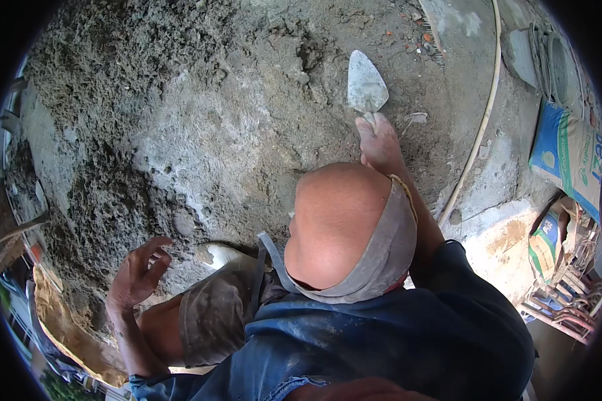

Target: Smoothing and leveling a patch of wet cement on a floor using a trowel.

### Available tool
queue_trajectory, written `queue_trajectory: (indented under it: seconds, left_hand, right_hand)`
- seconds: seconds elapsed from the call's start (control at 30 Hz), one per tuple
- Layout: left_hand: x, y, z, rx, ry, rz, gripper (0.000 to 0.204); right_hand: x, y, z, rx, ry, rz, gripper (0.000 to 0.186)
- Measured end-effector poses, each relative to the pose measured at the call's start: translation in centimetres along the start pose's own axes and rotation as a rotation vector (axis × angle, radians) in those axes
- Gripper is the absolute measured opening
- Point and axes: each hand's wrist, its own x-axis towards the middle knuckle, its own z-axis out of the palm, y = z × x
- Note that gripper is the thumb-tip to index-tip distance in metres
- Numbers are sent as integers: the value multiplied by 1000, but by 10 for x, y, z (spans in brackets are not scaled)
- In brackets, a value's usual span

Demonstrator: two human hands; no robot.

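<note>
My right hand [378,140] is shut on the handle of a pointed trowel [366,83], its pale blade lying flat over rough grey mortar [221,134]. My left hand [147,264] is raised beside the darker, lumpy mortar [124,200] at the left, fingers curled but apart and holding nothing visible. My bare bent knee [334,227], bordered by grey cloth, fills the middle and hides part of my right forearm. A whitish shoe or object [217,255] shows beside my grey shorts [211,321].
A pale hose [478,140] runs down the right side. Beyond it lie grey buckets [542,63], blue-green sacks [562,160] and a jumble of metal pieces [562,307]. A torn yellowish-brown sack or sheet [67,321] lies at the lower left, near other clutter along the curved edge.
</note>
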Motion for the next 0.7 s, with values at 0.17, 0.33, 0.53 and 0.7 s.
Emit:
queue_trajectory:
  seconds: [0.17,0.33,0.53,0.7]
  left_hand:
    - [-23,-26,0,-94,89,-53,40]
    - [-15,-9,-6,-51,38,-96,39]
    - [7,13,-5,-46,19,64,38]
    - [8,15,-5,-48,-40,-136,38]
  right_hand:
    - [-48,71,-51,-255,94,103,42]
    - [8,64,-6,-82,107,-21,42]
    - [38,13,18,-25,51,99,39]
    - [18,42,18,-330,168,-331,41]
